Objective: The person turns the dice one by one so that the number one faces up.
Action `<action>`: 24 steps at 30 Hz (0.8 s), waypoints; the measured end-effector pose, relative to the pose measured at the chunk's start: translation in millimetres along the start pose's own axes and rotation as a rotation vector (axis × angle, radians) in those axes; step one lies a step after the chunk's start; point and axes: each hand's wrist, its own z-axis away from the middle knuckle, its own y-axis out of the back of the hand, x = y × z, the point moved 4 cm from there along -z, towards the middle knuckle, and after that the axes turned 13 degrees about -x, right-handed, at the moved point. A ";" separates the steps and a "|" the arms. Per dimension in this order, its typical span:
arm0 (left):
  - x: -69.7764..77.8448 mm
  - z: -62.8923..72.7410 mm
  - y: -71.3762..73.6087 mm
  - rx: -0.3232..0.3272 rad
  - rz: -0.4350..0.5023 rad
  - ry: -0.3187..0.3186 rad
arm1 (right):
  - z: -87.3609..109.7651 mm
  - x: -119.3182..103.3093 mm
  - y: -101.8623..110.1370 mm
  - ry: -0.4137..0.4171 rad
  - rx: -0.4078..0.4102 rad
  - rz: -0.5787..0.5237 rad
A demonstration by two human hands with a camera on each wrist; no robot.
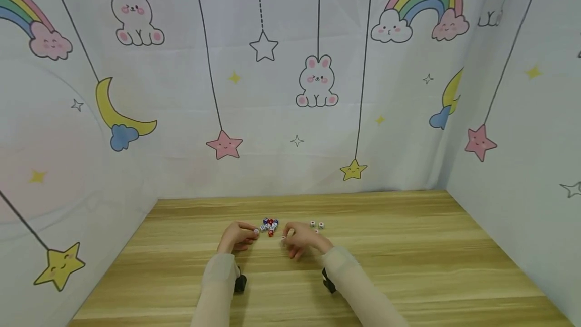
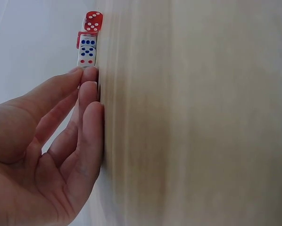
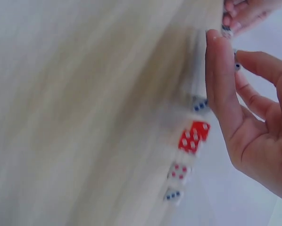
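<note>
My left hand (image 1: 238, 235) is low over the wooden table, left of a small cluster of dice. Its thumb and finger pinch a white die (image 1: 256, 231) at the cluster's near left side. My right hand (image 1: 300, 238) is on the other side of the cluster, fingers bent. Between its thumb and forefinger in the right wrist view sits a white die (image 3: 237, 62), partly hidden by the fingers. The cluster mixes white dice with blue dots, red dice (image 3: 194, 136) with white dots and darker blue ones. A red die (image 1: 271, 233) lies at its near edge.
Just beyond my right hand lie a few separate white dice (image 1: 321, 225), one partly covered by that hand. The wooden table (image 1: 408, 266) meets a printed cloth backdrop (image 1: 281, 175) at the rear and both sides. Dark wrist devices (image 1: 240, 281) sit under my sleeves.
</note>
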 end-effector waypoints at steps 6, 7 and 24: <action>1.8 0.1 -0.1 -0.015 -0.001 0.008 | 17.5 4.0 26.6 0.041 -0.015 0.010; 1.9 -0.1 0.0 -0.019 0.002 0.008 | 21.6 5.5 31.7 0.047 -0.009 0.010; 3.1 0.9 -0.4 -0.030 -0.005 0.002 | 55.6 56.0 71.4 -0.079 0.196 0.016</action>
